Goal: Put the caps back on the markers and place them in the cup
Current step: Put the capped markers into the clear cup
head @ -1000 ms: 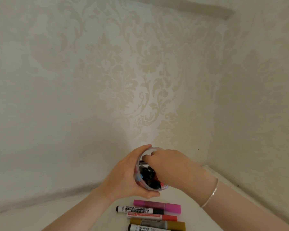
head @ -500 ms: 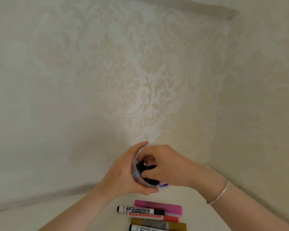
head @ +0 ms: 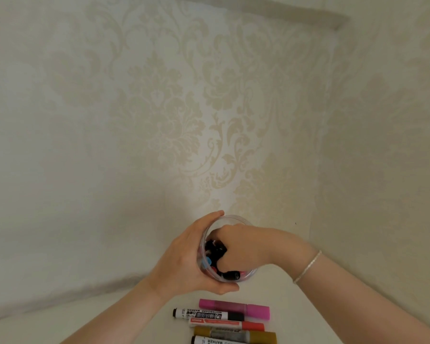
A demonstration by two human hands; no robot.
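left hand (head: 184,264) grasps clear cup (head: 236,220) on counter (head: 293,301) | right hand (head: 243,247) fingers inside cup among caps, grip hidden, cannot tell | five markers (head: 224,324) lie just below cup

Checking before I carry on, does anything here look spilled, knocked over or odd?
Nothing stands out. The left hand holds the clear cup upright, the right hand reaches inside, and the markers lie side by side.

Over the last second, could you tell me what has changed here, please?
The right hand pushed deeper into the clear cup, fingers now down among the caps. The left hand kept gripping the cup, and the markers on the table stayed put.
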